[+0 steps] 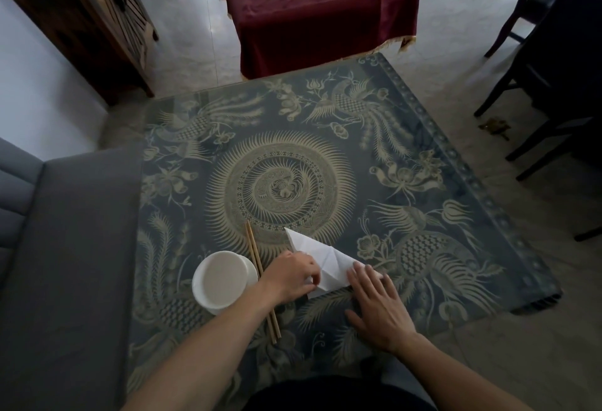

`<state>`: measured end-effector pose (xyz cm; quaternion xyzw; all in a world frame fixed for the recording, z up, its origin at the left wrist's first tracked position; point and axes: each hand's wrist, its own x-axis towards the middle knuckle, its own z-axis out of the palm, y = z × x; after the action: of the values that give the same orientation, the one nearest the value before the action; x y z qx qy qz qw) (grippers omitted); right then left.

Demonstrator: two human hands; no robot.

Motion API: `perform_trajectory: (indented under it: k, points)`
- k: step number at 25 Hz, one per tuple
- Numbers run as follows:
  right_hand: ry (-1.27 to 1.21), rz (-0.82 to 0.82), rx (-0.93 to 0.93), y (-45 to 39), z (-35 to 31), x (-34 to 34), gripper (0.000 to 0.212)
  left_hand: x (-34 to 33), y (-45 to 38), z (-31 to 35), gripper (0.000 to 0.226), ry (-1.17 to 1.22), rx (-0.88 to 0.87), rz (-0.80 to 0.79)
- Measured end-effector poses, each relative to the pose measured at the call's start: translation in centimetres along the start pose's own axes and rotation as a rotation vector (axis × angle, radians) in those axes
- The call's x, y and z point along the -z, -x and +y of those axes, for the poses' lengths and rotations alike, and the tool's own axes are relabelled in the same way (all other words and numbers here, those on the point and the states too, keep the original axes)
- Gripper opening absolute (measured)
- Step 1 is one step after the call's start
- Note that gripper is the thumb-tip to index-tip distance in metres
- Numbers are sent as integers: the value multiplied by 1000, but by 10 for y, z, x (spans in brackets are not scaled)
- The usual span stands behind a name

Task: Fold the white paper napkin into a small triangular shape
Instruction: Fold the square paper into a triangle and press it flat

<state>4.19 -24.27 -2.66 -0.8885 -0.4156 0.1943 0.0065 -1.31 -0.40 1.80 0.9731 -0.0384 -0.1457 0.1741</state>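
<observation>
Head view: napkin [321, 262] lies part-folded toward the near edge of the table [456, 247], a point aimed at the far side. Left hand [293, 275] curls its fingers on the near-left corner, apparently pinching it. Right hand [378, 304] is flat, fingers straight, pressing the right edge. Risks: thin paper may tear or crease crooked if the corner is pulled while pinned; left forearm crosses the chopsticks [260, 277], bowl [221, 280] just beside.

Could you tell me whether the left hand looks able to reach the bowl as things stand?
Probably yes: the bowl sits just beside the left hand, only the chopsticks between, though it is pinching the napkin.
</observation>
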Motion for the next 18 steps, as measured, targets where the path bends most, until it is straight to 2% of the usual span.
perform_trajectory:
  k: [6,13,18]
  points:
    - [20,-81,-39,1,-4,-12,85,-17,5,-2,7,-23,-9,10]
    - [74,-92,11,-2,-2,-10,76,-24,12,-3,8,-39,-28,4]
    - [95,-44,53,0,-2,-2,74,-21,13,-5,20,-30,-4,-16]
